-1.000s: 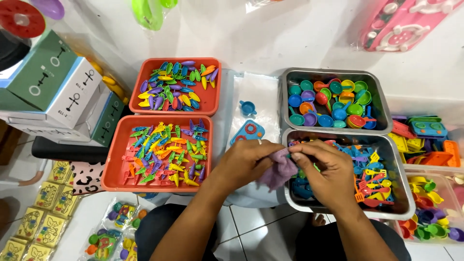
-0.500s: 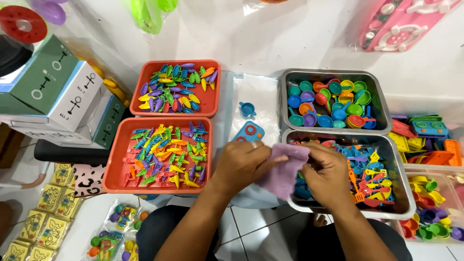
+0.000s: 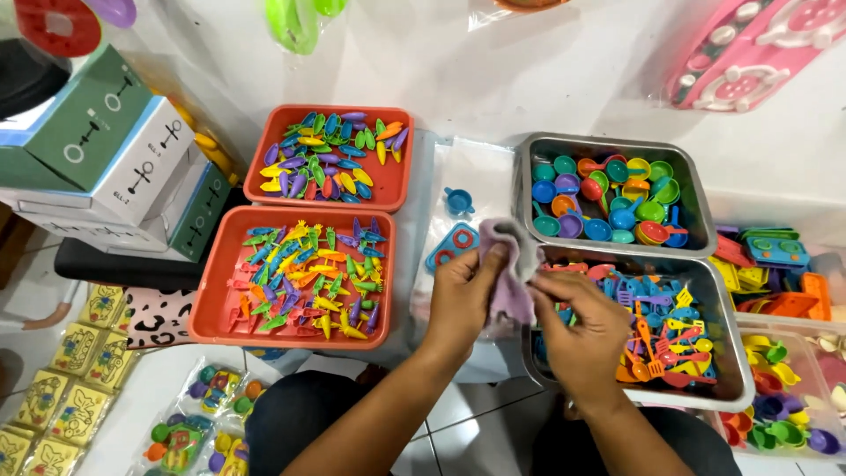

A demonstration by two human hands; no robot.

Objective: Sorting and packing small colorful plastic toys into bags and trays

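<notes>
Pinching one purple toy piece (image 3: pixel 509 273), long axis running twelve to six, both left hand (image 3: pixel 463 300) and right hand (image 3: pixel 586 330) close on it; two red trays (image 3: pixel 220 308), two steel trays (image 3: pixel 705 207).

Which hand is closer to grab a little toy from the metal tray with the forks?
Probably the right hand: it already hovers over the near metal tray of small utensils. The left hand grips the purple cloth beside that tray.

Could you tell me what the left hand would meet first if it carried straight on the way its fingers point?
Probably the small blue toy cup just beyond the left hand and its purple piece; depth is unclear.
</notes>
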